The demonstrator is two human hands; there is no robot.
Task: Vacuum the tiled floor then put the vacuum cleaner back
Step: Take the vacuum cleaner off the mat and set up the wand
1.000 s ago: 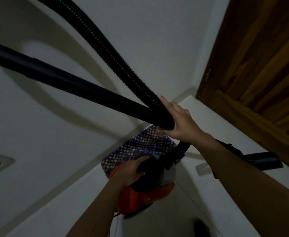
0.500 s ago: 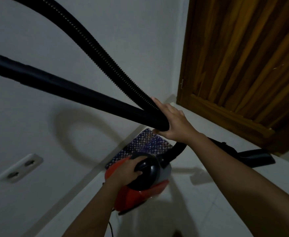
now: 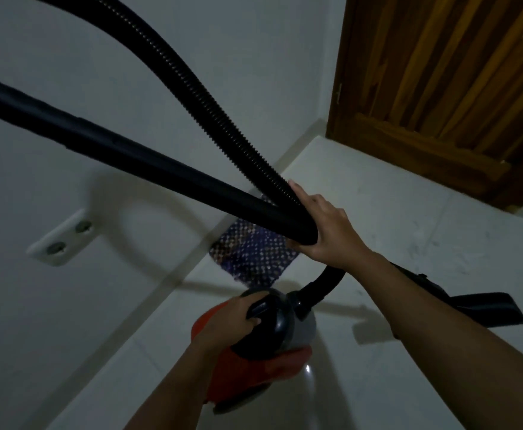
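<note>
Head view. The vacuum (image 3: 254, 355) sits low in my frame at 6 o'clock: a rounded red shell, a grey band and a glossy black dome on top. I cannot tell whether it stands on the floor (image 3: 409, 231) or hangs just above it. The floor is pale glossy tile with thin grout lines.

A ribbed black hose (image 3: 192, 85) arches from 11 o'clock down to centre. A smooth, rigid black tube (image 3: 130, 150) runs in from 9 o'clock and meets it there. A flat, wedge-shaped black nozzle (image 3: 486, 308) shows at 4 o'clock, partly behind the right forearm.

Left hand (image 3: 232, 321): the arm reaches up from 6 o'clock, and the fingers are curled over the dome's handle in a firm grip.

Right hand (image 3: 325, 231): the arm enters from 4 o'clock. The palm is against the tube's end, the thumb is beneath it, and the forefinger lies straight along the hose. The hand clasps tube and hose together.

A woven, blue-and-white speckled mat (image 3: 250, 252) lies on the tiles just beyond the vacuum, against the matte white wall (image 3: 68, 321). A white double socket (image 3: 61, 240) is on that wall at 9 o'clock. A grained wooden door (image 3: 440, 88) fills 1 o'clock.
</note>
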